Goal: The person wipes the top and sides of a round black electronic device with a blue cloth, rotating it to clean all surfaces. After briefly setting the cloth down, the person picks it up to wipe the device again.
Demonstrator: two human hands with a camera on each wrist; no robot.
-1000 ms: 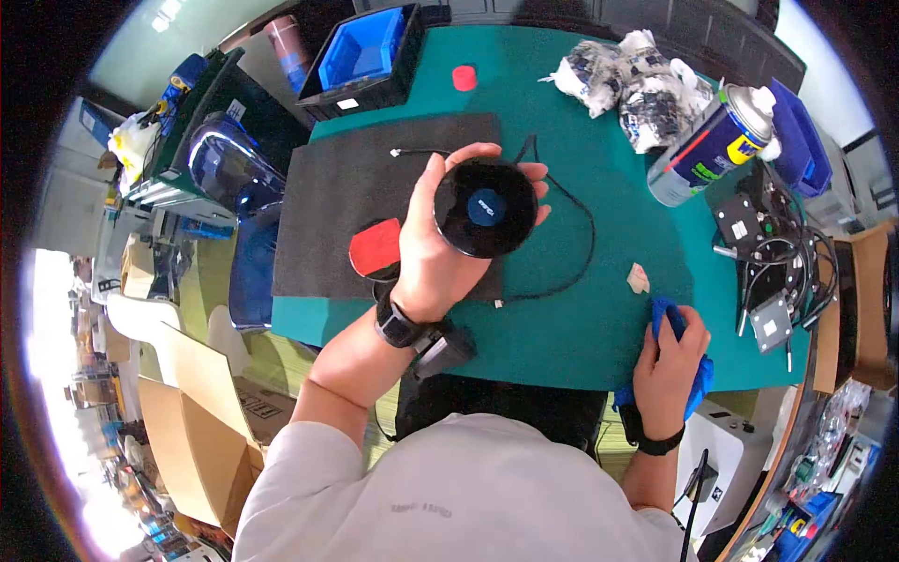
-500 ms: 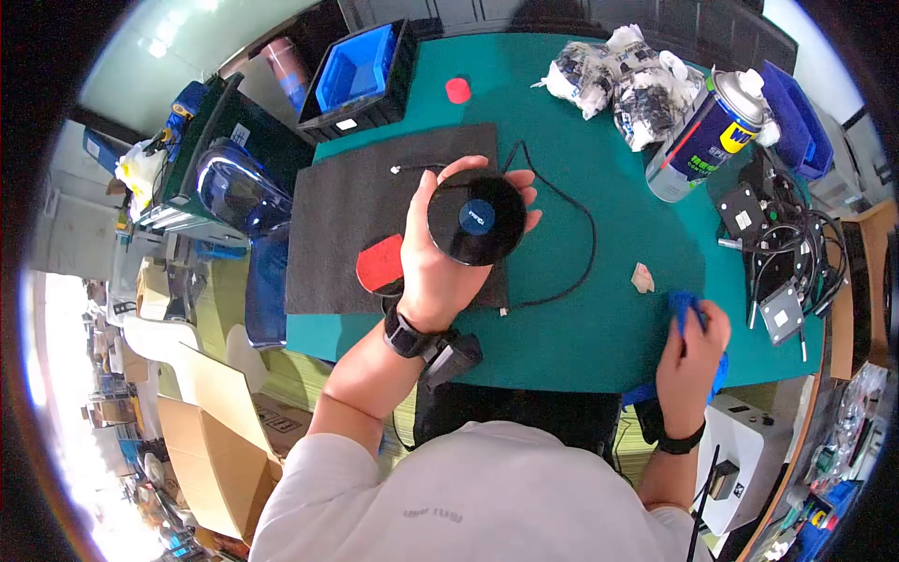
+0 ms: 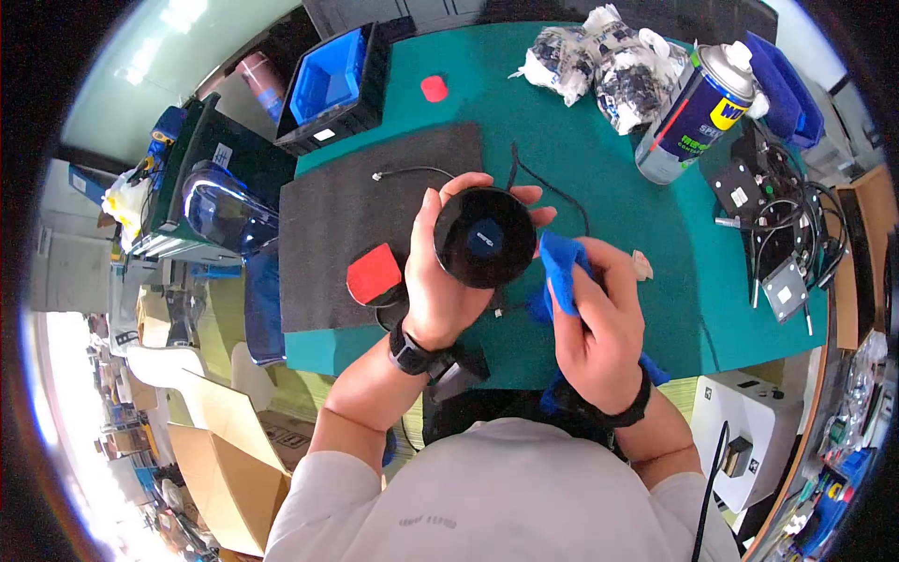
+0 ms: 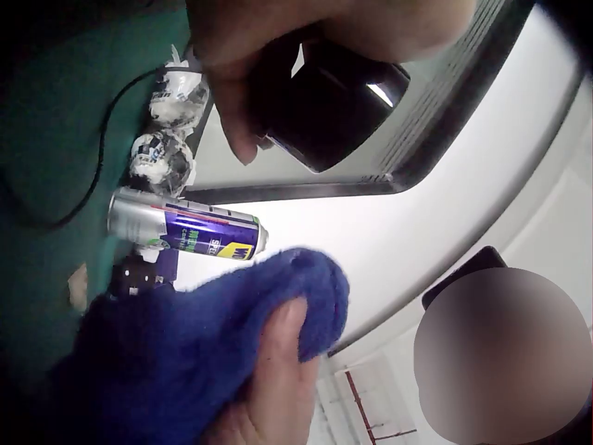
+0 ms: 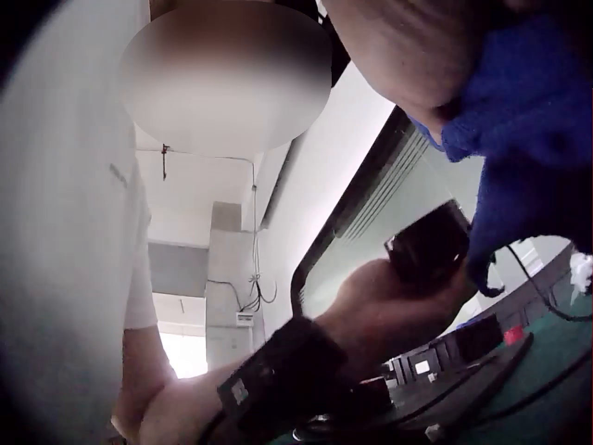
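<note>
Gripping a round black device (image 3: 485,237), the left hand (image 3: 438,292) has its fingertips just beside, perhaps touching, a blue cloth (image 3: 564,262) pinched in the right hand (image 3: 605,339)'s fingers.

the right hand (image 3: 607,323) has carried the blue cloth (image 3: 565,262) leftward over the table (image 3: 679,300), close beside the black disc (image 3: 485,237).

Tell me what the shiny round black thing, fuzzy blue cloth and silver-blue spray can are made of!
The round black thing looks like glossy plastic, maybe glass: light glints off it. The blue cloth seems like fuzzy fabric, bending in folds. The spray can is probably smooth metal: its base looks silvery.
</note>
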